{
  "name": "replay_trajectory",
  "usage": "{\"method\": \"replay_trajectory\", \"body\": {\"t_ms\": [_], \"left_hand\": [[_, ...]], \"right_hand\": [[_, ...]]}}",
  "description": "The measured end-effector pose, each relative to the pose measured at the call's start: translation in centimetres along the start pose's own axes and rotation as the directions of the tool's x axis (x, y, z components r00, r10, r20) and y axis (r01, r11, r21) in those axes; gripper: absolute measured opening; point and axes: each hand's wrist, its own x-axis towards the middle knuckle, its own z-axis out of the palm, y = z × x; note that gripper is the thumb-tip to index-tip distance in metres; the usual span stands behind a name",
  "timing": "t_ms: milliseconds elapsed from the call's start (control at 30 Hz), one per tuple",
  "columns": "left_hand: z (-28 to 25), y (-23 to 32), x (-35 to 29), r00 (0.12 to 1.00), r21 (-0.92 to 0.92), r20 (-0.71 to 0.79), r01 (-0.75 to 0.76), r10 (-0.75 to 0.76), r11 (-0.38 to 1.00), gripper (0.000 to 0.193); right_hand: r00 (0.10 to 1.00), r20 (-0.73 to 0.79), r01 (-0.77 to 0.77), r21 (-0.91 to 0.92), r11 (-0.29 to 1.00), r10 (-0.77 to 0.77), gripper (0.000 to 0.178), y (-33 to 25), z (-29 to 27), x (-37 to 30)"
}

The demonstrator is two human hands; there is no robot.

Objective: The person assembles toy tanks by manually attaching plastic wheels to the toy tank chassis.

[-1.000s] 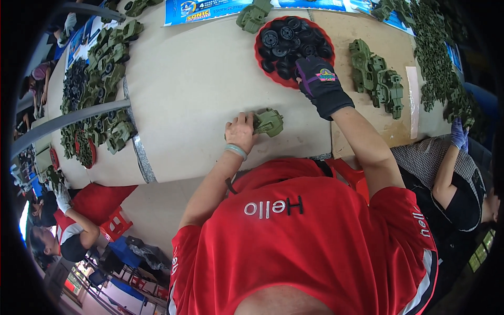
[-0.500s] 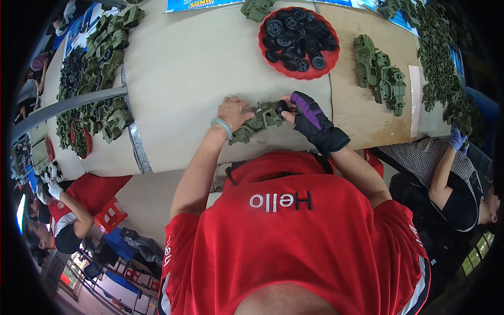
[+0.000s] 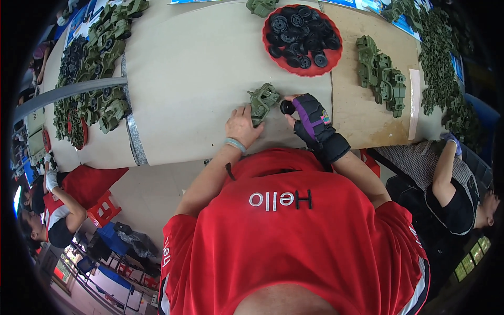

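My bare left hand (image 3: 243, 127), with a pale bangle at the wrist, grips a green toy vehicle body (image 3: 263, 100) by its near end, tilted on the table before me. Between the thumb and fingers of my right hand (image 3: 311, 118), in a black and purple fingerless glove, is a small black toy wheel (image 3: 287, 107). The wheel is beside the vehicle body, with a small gap between them. Beyond my right hand stands a red scalloped plate (image 3: 301, 71) heaped with more black wheels (image 3: 304, 37).
More green vehicle bodies (image 3: 382, 79) stand to the right of the plate, and one (image 3: 261, 7) lies at the far edge. Green parts (image 3: 438, 68) pile up at far right. At left, a grey rail (image 3: 68, 95) crosses other toy vehicles. Co-workers sit on both sides.
The vehicle body has turned from lying nearly crosswise to pointing away from me. My right hand has drawn the wheel a little apart from it, and my left hand has shifted its grip.
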Motion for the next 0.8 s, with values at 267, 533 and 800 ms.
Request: {"method": "replay_trajectory", "body": {"t_ms": [267, 533, 800], "left_hand": [[0.5, 1.1, -0.2, 0.999, -0.024, -0.037, 0.036, -0.037, 0.999, 0.073], [0.7, 1.2, -0.1, 0.998, -0.030, -0.024, 0.060, -0.060, 0.998, 0.075], [1.3, -0.4, -0.4, 0.999, -0.124, -0.031, 0.010, -0.014, 0.992, 0.076]], "right_hand": [[0.988, -0.066, 0.127, -0.139, 0.982, -0.137, 0.048, -0.3, 0.4, 3.6], [0.993, 0.011, 0.120, -0.180, 0.976, -0.120, 0.047, -0.1, 0.6, 4.0], [0.984, 0.087, 0.170, -0.253, 0.952, -0.153, 0.047, -1.5, -0.5, 5.8]]}}
